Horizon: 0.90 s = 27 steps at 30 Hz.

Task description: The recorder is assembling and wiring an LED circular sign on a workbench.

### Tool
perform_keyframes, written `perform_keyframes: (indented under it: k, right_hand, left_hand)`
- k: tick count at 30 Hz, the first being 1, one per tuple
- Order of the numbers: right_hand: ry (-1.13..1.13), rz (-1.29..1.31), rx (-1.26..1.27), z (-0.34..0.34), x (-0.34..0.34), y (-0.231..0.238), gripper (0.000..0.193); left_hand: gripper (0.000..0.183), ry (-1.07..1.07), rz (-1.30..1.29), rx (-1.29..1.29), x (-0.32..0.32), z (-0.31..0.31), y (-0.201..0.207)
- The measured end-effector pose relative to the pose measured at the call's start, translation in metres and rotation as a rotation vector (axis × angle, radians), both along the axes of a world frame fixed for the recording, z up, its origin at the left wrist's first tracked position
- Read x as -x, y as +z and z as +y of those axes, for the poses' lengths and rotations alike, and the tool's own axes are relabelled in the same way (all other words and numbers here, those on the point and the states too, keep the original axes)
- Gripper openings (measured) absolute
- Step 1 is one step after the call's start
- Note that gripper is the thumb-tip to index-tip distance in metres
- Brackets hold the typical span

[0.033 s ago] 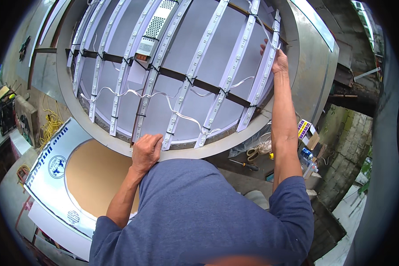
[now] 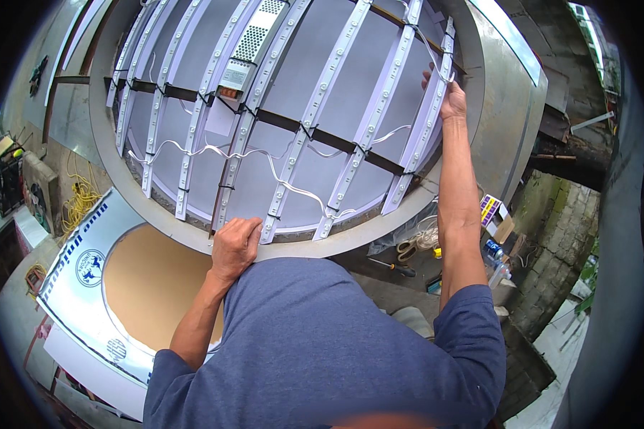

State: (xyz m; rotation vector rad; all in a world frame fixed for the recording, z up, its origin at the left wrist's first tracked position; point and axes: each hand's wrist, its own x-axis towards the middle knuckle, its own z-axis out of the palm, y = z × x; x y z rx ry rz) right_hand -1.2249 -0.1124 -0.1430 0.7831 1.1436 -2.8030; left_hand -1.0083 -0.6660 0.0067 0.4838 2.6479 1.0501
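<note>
A large round metal frame (image 2: 315,248) lies before me with several LED light strips (image 2: 313,111) running across it. Dark crossbars (image 2: 322,134) pass under the strips, fixed by black cable ties. My left hand (image 2: 235,249) is closed over the near rim, its fingertips hidden on the inner side. At the right, my right hand (image 2: 451,99) wraps around the outermost LED strip (image 2: 423,129), with some fingers showing past its far side. A perforated metal power supply (image 2: 254,53) sits between two strips. White wire (image 2: 286,184) trails loosely across the lower strips.
Left of my body lies a white printed sheet (image 2: 71,247) with a round tan opening (image 2: 157,286). Yellow cord (image 2: 82,200) is coiled beyond it. Scissors (image 2: 406,249), a screwdriver (image 2: 401,269), a small box (image 2: 495,214) and a plastic bottle (image 2: 495,252) lie to the right.
</note>
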Motion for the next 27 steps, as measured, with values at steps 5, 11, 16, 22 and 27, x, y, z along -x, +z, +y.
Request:
perform_keyframes:
  k: [5, 11, 16, 22, 27]
  right_hand:
    - [0.004, 0.048, 0.161, 0.001, 0.014, -0.005, 0.038]
    - [-0.015, 0.18, 0.24, -0.008, 0.02, -0.003, 0.036]
    - [0.012, 0.2, 0.313, -0.004, 0.018, -0.005, 0.033]
    - [0.123, 0.129, 0.228, 0.01, 0.015, -0.005, 0.034]
    - [0.235, -0.097, -0.081, 0.003, -0.004, 0.011, 0.036]
  left_hand:
    - [0.012, 0.008, -0.115, 0.008, 0.004, -0.001, -0.001]
    - [0.012, 0.034, -0.164, -0.014, 0.007, 0.0, -0.001]
    - [0.011, 0.027, -0.176, -0.017, 0.009, 0.001, -0.002]
    - [0.012, 0.008, -0.135, -0.01, 0.006, 0.002, -0.002]
    - [0.012, 0.008, -0.116, -0.013, 0.004, 0.002, -0.003]
